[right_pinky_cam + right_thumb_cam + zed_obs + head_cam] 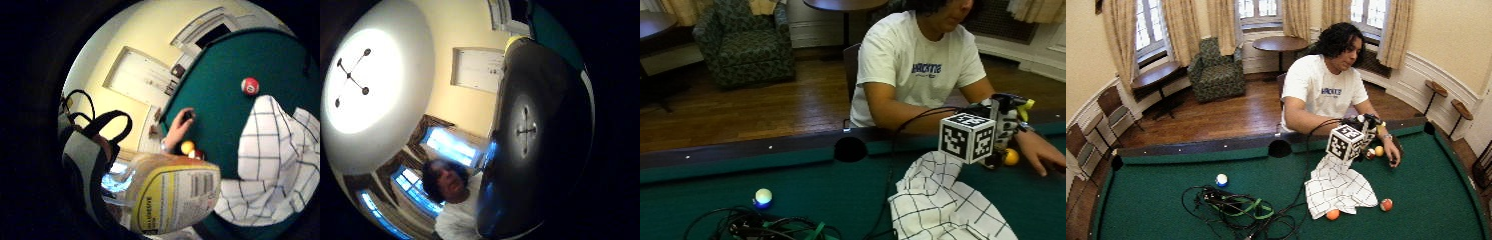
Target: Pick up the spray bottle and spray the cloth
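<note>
Spray bottle (pixel 172 200): gripped in gloved right hand (pixel 1003 117), fingers curled round it, raised above the desk (pixel 806 190). Checked cloth (pixel 943 210): lies just below and beside, within spraying reach.

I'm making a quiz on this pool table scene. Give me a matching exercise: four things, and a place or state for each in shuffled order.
Things:
1. spray bottle
2. cloth
3. bare hand
4. blue and white ball

Places or states:
A. flat on the felt beside a yellow ball
B. held in the gloved right hand
C. near a tangle of cables
D. crumpled on the felt, white with a dark grid

Pairs: 1-B, 2-D, 3-A, 4-C
</note>
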The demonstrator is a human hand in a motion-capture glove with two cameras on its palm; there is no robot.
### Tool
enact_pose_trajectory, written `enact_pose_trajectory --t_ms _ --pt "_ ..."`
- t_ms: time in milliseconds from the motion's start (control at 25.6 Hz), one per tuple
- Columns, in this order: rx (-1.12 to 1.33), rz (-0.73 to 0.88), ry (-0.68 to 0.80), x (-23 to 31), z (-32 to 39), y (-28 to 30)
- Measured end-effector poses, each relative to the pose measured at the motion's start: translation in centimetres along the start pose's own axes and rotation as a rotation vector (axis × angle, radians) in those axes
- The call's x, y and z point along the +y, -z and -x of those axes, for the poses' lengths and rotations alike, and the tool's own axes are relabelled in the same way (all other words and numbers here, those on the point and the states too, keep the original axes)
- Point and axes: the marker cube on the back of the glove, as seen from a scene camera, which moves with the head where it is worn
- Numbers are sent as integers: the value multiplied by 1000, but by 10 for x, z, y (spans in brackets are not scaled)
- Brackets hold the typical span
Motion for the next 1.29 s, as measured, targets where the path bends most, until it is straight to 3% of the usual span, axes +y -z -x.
enact_pose_trajectory --t_ms 195,664,1094,1289 --pt "4 -1 100 -12 -34 -64" --pt "-31 91 105 -58 -82 -160" --pt "-80 129 62 -88 -110 -206" --pt "-63 74 84 -94 -118 -216"
